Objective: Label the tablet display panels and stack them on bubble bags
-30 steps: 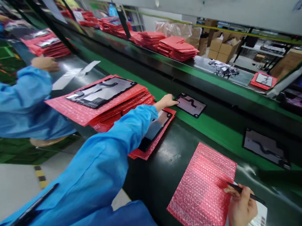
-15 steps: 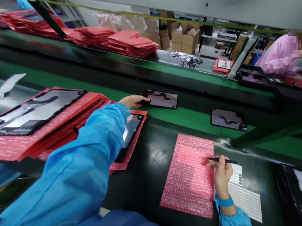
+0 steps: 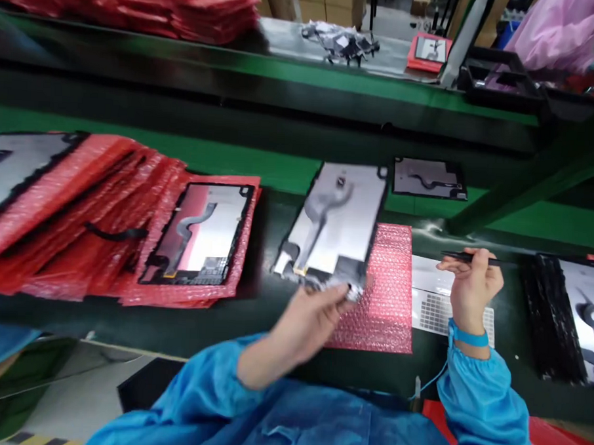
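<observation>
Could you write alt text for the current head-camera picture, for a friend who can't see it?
A person's left hand holds a flat screen panel partly over a red bubble-wrap sheet on a dark bench; the right hand holds a thin black tool. To the left, another panel lies on red wrapping.

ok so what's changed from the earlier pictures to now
The left hand has lifted a panel off the green strip and brought it nearer, where it partly hides the red bubble bag. The right hand still holds the black tool; a second panel remains on the strip.
</observation>
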Available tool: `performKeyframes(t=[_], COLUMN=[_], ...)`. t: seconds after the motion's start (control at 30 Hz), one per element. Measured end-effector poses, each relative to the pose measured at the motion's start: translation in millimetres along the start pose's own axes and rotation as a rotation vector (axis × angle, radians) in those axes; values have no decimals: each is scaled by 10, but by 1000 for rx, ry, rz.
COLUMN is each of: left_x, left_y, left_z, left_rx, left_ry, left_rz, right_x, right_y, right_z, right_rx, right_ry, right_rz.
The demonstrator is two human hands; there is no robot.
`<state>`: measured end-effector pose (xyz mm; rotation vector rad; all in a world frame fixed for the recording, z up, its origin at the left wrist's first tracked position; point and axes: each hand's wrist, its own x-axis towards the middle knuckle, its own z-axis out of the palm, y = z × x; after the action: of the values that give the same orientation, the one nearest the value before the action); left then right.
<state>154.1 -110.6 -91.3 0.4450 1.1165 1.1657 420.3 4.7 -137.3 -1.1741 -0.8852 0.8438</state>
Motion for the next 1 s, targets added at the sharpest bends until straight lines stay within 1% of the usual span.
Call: performKeyframes(t=[0.03,0.1,0.13,0.2,0.3,0.33,0.37,0.43,0.5,0.53,0.57,0.6,0.63,0.67,0.7,0.73,0.77,0.8,0.83,0.87,0.9,0.93,1.0], left_x=[-164,-370,-417,-435,-413,-423,-446,-527,-614,-641,-646,-622,-566,-477,-356,-210,-46,126,297,457,597,713,859], left_y=[-233,-604,-737,-899,-956,-948,-934,-889,-806,-745,-671,-589,-508,-437,-386,-364,-372,-410,-470,-544,-621,-694,-801], left_z=[113,295,366,471,531,521,493,397,286,246,230,243,289,366,470,594,727,860,983,1091,1177,1239,1295], left_rx=[-24,-96,-131,-183,-225,-234,-239,-229,-159,-85,19,153,315,488,664,836,1001,1161,1311,1457,1584,1689,1819], left_ry=[-13,-17,-11,34,115,115,91,-16,-184,-281,-384,-494,-604,-699,-781,-838,-862,-861,-835,-806,-780,-759,-750], left_rz=[-66,-156,-190,-230,-263,-285,-329,-486,-662,-701,-685,-614,-491,-324,-126,95,322,534,711,831,903,937,949], right_x=[28,72,91,130,212,245,278,339,381,394,402,405,404,402,398,394,391,388,386,384,382,380,377], right_y=[-24,-64,-80,-108,-132,-132,-127,-105,-69,-48,-26,-5,14,32,45,56,63,67,68,66,63,58,50], right_z=[-57,-178,-241,-368,-556,-616,-673,-782,-878,-921,-960,-995,-1025,-1049,-1068,-1082,-1092,-1097,-1099,-1099,-1099,-1098,-1096], right_rx=[-30,-102,-138,-206,-286,-307,-328,-366,-401,-417,-430,-440,-446,-449,-450,-450,-449,-449,-451,-455,-459,-462,-467], right_ry=[-17,-59,-82,-118,-158,-175,-198,-249,-292,-306,-318,-327,-335,-341,-347,-352,-356,-359,-362,-363,-363,-360,-359], right_rz=[0,15,25,41,52,59,70,100,126,137,150,162,172,180,185,185,183,181,180,180,183,188,203])
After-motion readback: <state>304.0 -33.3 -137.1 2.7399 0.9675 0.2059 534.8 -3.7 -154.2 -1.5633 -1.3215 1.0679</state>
